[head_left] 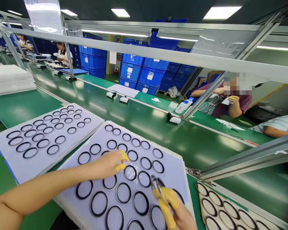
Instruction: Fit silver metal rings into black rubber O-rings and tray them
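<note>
Several black rings lie spread over a white corrugated sheet in front of me. My left hand, with yellow covers on its fingertips, hovers over the middle of this sheet, thumb and forefinger apart and nothing between them. At the sheet's right side my right hand, also with yellow finger covers, grips a ring that is tilted up and blurred by motion. Other rings lie under and around that hand, some partly hidden by it.
A second sheet with rings lies at the left, a cardboard tray with rings at the lower right. Beyond runs a green conveyor below a metal frame. People sit across it. White sheets are stacked far left.
</note>
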The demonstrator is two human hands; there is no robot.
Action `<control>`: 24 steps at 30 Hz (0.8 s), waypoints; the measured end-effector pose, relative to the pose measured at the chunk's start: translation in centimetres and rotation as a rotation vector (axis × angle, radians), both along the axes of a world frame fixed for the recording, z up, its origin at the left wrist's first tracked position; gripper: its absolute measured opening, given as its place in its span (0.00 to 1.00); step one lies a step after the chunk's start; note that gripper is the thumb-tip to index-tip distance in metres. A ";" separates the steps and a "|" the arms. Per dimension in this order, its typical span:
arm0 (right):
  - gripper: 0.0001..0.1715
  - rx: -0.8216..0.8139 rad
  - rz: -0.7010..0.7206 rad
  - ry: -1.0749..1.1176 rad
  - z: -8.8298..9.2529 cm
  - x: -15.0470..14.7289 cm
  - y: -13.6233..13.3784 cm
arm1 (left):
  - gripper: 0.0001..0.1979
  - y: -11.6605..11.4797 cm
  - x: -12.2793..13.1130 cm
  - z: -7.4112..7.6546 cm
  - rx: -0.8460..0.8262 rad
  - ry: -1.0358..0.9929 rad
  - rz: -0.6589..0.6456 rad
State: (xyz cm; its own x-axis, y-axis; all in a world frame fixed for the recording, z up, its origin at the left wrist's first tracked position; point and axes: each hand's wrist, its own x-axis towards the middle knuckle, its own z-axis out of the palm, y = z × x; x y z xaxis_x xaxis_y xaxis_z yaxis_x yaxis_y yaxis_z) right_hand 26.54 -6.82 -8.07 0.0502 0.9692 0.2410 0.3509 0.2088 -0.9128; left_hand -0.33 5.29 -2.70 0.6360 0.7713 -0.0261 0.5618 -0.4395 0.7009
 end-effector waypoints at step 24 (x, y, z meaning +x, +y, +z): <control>0.17 -0.294 -0.070 0.792 4.2 -1.6 0.2 | 0.09 5.8 -1.6 -2.2 0.133 0.132 0.251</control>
